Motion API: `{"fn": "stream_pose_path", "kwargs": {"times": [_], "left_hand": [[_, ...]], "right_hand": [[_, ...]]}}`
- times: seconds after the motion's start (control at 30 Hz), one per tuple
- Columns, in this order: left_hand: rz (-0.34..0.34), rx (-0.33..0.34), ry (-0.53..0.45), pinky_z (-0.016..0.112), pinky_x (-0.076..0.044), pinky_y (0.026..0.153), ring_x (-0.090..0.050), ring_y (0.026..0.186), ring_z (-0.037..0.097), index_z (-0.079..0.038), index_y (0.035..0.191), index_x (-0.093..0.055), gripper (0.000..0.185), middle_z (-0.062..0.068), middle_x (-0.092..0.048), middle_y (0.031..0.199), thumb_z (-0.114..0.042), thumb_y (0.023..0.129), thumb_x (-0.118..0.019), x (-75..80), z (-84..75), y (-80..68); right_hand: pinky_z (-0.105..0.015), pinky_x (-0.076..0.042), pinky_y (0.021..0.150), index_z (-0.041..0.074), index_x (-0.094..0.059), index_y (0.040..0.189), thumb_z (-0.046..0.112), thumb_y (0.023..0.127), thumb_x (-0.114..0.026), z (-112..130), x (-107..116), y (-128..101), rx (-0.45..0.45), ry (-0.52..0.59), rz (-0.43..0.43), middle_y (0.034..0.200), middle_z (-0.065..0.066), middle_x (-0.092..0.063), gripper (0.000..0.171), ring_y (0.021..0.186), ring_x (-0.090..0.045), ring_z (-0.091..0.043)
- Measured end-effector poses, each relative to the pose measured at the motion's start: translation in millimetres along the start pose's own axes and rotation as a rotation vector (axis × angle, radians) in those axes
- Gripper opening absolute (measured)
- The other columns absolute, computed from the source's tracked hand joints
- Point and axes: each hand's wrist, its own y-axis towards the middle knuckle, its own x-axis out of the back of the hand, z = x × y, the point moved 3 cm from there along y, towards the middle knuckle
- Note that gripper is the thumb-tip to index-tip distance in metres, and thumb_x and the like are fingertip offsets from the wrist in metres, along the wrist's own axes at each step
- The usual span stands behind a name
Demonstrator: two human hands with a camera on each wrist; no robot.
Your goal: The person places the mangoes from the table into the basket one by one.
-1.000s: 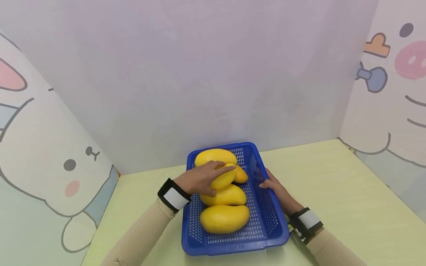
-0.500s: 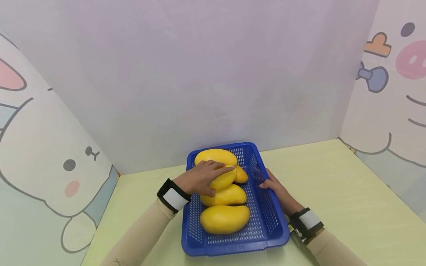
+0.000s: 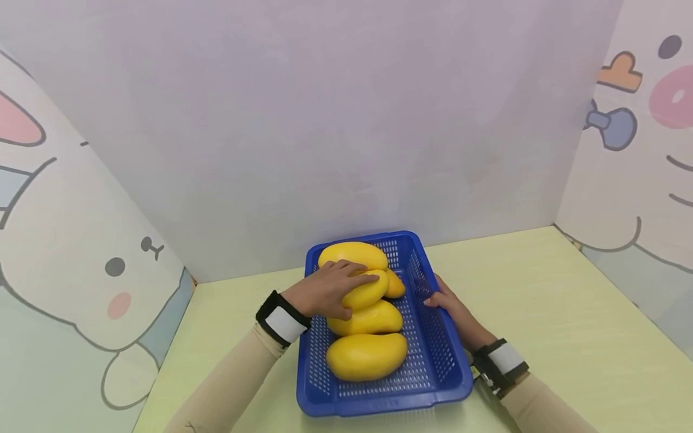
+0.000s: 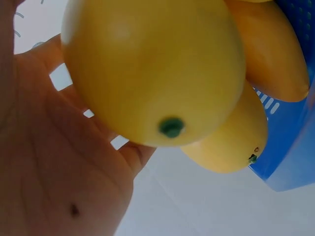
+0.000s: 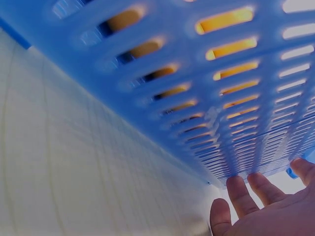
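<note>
My left hand [image 3: 326,291] grips a yellow mango [image 3: 369,293] above the other fruit, its fingers bent over the top. In the left wrist view the held mango [image 4: 152,64] shows a green stem end beside the palm. Several more lie in the blue plastic basket [image 3: 384,405]: a large far mango [image 3: 354,255], a more orange mango [image 3: 396,285], a mango [image 3: 376,317] under the held one, and the nearest mango [image 3: 367,357]. My right hand [image 3: 457,316] holds the basket's right side, thumb over the rim. Its other fingers [image 5: 239,196] lie along the outer wall.
The basket stands on a pale yellow-green table [image 3: 547,313], close to a plain whitish back wall [image 3: 346,132]. Side panels with a cartoon rabbit [image 3: 70,252] and a pig [image 3: 644,180] border the table left and right.
</note>
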Motion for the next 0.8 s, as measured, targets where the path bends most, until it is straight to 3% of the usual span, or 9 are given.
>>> {"fn": "stream_pose_path", "kwargs": {"times": [0.23, 0.37, 0.53, 0.8], "left_hand": [[-0.016, 0.014, -0.005, 0.047, -0.032, 0.115, -0.036, 0.142, 0.027, -0.025, 0.156, -0.042, 0.079, 0.005, -0.041, 0.157, -0.032, 0.086, -0.08, 1.1, 0.7, -3.2], [-0.059, 0.005, -0.022, 0.049, -0.031, 0.115, -0.037, 0.142, 0.027, -0.025, 0.155, -0.044, 0.075, 0.006, -0.043, 0.155, -0.035, 0.088, -0.077, 5.0, -1.7, -7.3], [-0.179, -0.027, -0.02, 0.052, -0.032, 0.114, -0.04, 0.14, 0.027, -0.021, 0.152, -0.048, 0.07, 0.008, -0.048, 0.151, -0.039, 0.089, -0.073, 17.4, -6.9, -15.7], [-0.435, -0.086, 0.036, 0.05, -0.04, 0.109, -0.047, 0.133, 0.027, -0.017, 0.147, -0.054, 0.058, 0.009, -0.054, 0.142, -0.036, 0.093, -0.065, 34.1, -10.3, -35.9]], "right_hand": [[-0.057, -0.052, 0.091, 0.027, -0.004, 0.162, 0.014, 0.096, -0.039, 0, -1, -2, -0.002, 0.01, 0.011, 0.153, -0.033, -0.021, 0.076, 0.119, -0.047, -0.048], [-0.057, -0.052, 0.09, 0.026, -0.005, 0.161, 0.014, 0.096, -0.039, -1, 0, -2, -0.005, 0.013, 0.01, 0.152, -0.033, -0.022, 0.074, 0.118, -0.048, -0.048], [-0.058, -0.052, 0.091, 0.025, -0.004, 0.161, 0.015, 0.096, -0.038, -1, 0, -1, -0.006, 0.007, 0.008, 0.152, -0.033, -0.021, 0.074, 0.119, -0.047, -0.049], [-0.058, -0.052, 0.091, 0.024, -0.002, 0.162, 0.014, 0.097, -0.037, 0, 0, -1, 0.0, 0.003, 0.008, 0.153, -0.033, -0.021, 0.075, 0.119, -0.047, -0.05]]}}
